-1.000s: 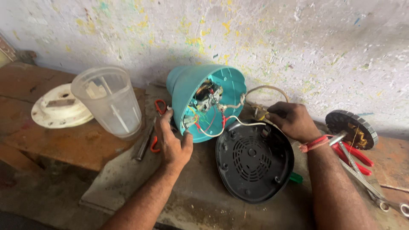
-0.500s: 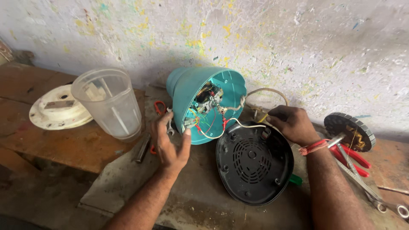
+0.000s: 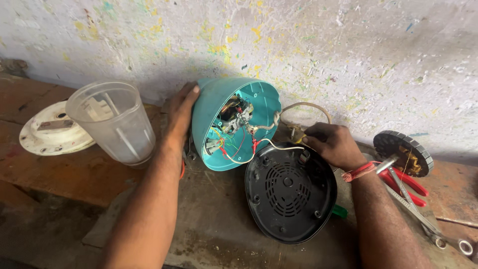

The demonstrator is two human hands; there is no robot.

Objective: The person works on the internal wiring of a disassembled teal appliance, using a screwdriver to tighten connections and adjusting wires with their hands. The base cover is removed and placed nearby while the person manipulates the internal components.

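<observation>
A teal appliance housing [image 3: 211,107] lies on its side with its open bottom facing me, showing a motor and red, white and yellow wires [image 3: 234,142]. My left hand [image 3: 180,117] presses flat against the housing's left outer wall. A round black vented base cover [image 3: 290,192] lies flat in front of it, joined to it by the wires. My right hand [image 3: 332,144], with a red thread at the wrist, rests at the cover's upper right edge, fingers curled where a pale cord [image 3: 306,107] comes in.
A clear plastic jar [image 3: 113,124] stands upside down at the left, beside a white round disc [image 3: 50,132] on a brown wooden bench. At the right lie a black toothed wheel [image 3: 404,152], red-handled pliers [image 3: 406,182] and a metal tool [image 3: 423,219]. A paint-speckled wall stands behind.
My left hand has moved from the front of the housing's open rim up to its left outer wall. The housing has turned a little. My right hand has stayed at the cover's edge.
</observation>
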